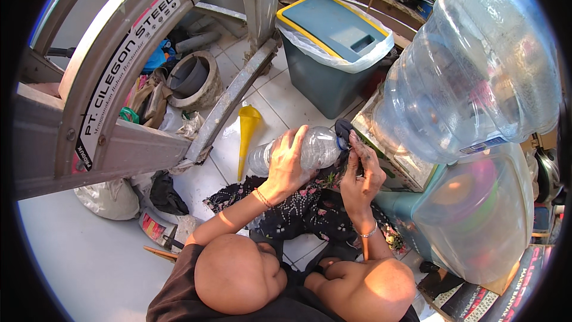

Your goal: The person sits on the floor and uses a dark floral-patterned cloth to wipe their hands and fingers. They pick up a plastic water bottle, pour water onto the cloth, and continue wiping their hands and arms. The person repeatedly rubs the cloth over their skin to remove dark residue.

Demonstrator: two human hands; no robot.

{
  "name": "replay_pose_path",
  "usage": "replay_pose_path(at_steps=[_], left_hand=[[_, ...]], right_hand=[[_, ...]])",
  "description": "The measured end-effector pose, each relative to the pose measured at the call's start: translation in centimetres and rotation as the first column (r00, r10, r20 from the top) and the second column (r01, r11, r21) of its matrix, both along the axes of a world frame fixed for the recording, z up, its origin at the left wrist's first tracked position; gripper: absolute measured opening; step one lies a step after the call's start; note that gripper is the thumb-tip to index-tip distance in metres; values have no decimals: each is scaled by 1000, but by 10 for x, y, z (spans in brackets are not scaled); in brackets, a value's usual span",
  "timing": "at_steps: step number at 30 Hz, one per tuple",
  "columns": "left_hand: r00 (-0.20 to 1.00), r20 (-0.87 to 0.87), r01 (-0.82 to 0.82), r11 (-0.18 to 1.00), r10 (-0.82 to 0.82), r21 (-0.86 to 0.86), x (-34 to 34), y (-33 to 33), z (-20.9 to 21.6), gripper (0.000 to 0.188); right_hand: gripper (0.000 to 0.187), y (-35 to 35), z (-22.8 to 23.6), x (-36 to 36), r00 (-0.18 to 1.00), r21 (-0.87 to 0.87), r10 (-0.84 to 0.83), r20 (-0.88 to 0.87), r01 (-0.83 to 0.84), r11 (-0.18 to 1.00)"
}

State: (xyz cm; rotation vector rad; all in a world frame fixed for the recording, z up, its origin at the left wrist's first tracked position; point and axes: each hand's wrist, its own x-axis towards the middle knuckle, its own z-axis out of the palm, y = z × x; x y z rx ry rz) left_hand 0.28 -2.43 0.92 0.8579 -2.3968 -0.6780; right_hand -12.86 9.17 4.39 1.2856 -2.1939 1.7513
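Note:
My left hand (288,164) is wrapped round the body of a clear plastic bottle (319,148), which lies on its side in the air, its neck pointing right. At the blue-ringed neck, the fingers of my right hand (362,174) are closed on a dark, floppy piece (344,129) that looks like cloth or rubber; its exact kind I cannot make out. Left of the bottle, a yellow funnel (248,124) lies on the white tiles. Under my hands a black floral cloth (298,210) is spread over the floor.
A lidded bin (319,77) stands ahead. A large water jug (471,77) rests on a box at the right, above a translucent tub (476,214). On the left, a grey metal frame (143,140) rises near my arm, with a round pot (202,86) behind it.

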Motion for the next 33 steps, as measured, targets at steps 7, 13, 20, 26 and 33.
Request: replay_pose_path(at_steps=[7,13,20,26,33], left_hand=[[976,-219,11,998,4,64,2,-17,-44,98],[923,-384,45,985,23,167,2,-35,-65,104],[914,-397,-1,980,81,199,3,-45,-67,115],[909,-382,3,911,169,412,15,-50,-70,122],[860,-437,-240,965,264,110,36,-12,-54,97]], right_hand=[[26,0,-17,-4,421,-400,377,825,-35,916],[22,8,-19,-8,108,-495,487,867,75,865],[18,26,-28,-8,209,-513,490,846,68,856],[20,34,-24,0,451,-434,363,815,61,899],[21,39,-35,16,634,-300,200,747,52,953]])
